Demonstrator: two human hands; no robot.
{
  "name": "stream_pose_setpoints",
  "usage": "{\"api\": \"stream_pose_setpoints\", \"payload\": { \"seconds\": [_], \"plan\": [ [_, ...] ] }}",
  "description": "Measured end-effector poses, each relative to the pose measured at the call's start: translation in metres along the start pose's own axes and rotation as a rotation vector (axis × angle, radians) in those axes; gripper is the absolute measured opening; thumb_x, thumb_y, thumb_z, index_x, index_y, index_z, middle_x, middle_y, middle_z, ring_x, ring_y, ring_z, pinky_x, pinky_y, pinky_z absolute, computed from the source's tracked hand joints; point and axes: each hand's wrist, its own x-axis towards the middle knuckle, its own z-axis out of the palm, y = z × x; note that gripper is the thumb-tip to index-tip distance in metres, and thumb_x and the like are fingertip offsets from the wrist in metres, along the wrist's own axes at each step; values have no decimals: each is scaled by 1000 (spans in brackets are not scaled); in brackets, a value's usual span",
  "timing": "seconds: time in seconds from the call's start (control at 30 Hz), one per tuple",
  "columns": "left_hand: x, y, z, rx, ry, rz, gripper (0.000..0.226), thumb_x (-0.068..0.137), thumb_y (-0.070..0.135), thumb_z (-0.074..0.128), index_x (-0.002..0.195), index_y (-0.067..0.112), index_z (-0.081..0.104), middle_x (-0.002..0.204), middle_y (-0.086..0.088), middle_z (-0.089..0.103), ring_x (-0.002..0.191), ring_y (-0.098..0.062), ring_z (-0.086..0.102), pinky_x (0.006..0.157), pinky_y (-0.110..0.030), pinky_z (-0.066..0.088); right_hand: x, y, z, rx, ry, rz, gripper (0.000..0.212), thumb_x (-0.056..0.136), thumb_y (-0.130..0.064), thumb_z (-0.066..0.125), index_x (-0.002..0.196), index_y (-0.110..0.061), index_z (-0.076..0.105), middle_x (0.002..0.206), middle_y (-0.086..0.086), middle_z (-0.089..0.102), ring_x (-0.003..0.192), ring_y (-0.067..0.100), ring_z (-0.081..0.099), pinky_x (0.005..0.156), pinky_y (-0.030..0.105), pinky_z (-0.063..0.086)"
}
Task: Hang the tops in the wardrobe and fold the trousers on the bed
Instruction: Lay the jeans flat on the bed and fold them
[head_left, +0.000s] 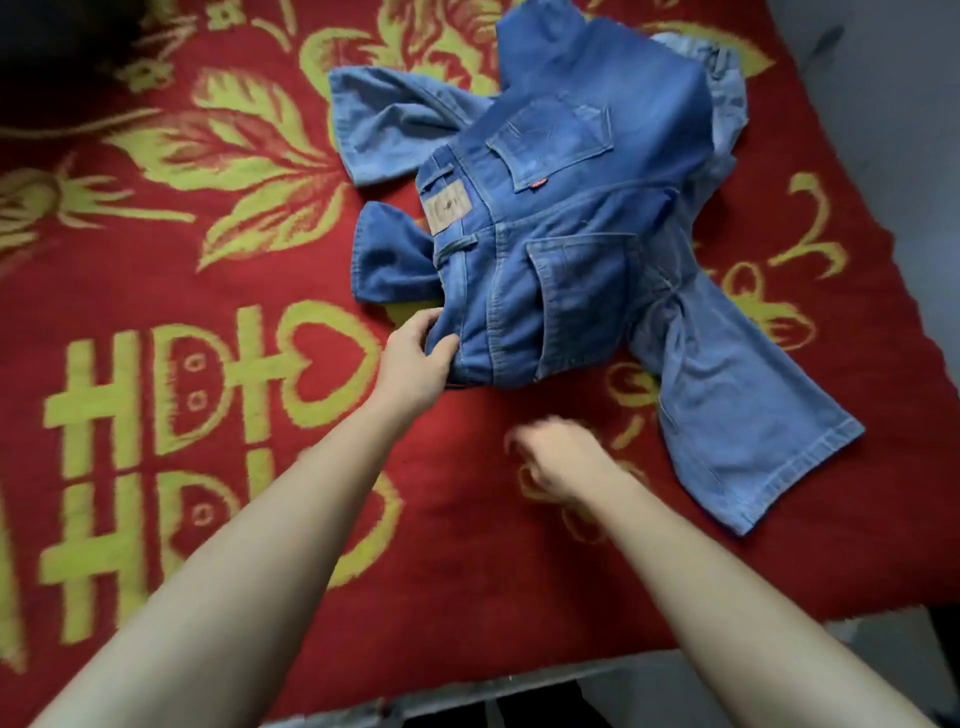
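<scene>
A pair of blue jeans (561, 244) lies crumpled on the red bed blanket (270, 291), back pockets and a tan waist patch facing up. One leg runs toward the near right, another part spreads to the far left. My left hand (418, 358) grips the near corner of the waistband, thumb on top of the denim. My right hand (556, 462) hovers over the blanket just in front of the jeans, blurred, fingers loosely curled and holding nothing.
The blanket carries yellow flowers and large yellow characters. Its near edge (519, 670) ends at a grey frame. A grey wall or floor (893, 130) lies beyond the right edge. Something dark (57, 57) sits at the far left corner.
</scene>
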Motion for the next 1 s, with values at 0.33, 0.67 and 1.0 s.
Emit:
{"api": "stream_pose_setpoints", "payload": {
  "seconds": [0.33, 0.67, 1.0],
  "plan": [
    [-116, -159, -96, 260, 63, -401, 20, 89, 12, 67, 109, 9, 66, 103, -6, 70, 97, -29, 64, 80, -32, 45, 8, -42, -5, 183, 493, 290, 24, 89, -23, 59, 106, -7, 60, 106, 19, 55, 102, 40, 55, 83, 47, 47],
    [-119, -184, -88, 182, 156, -578, 20, 95, 20, 59, 106, 5, 54, 98, -7, 57, 94, -26, 53, 80, -34, 39, 86, -119, -64, -53, 876, 34, 40, 85, -26, 55, 120, -8, 61, 127, 21, 53, 123, 41, 50, 109, 47, 27],
    [-118, -230, -91, -194, 78, -648, 15, 100, 27, 49, 107, 16, 42, 103, -8, 56, 98, -25, 53, 88, -36, 42, 219, -177, -79, -347, 388, -98, 83, 97, -49, 42, 159, -10, 4, 164, 21, 7, 153, 36, 5, 123, 50, 8]
  ]
}}
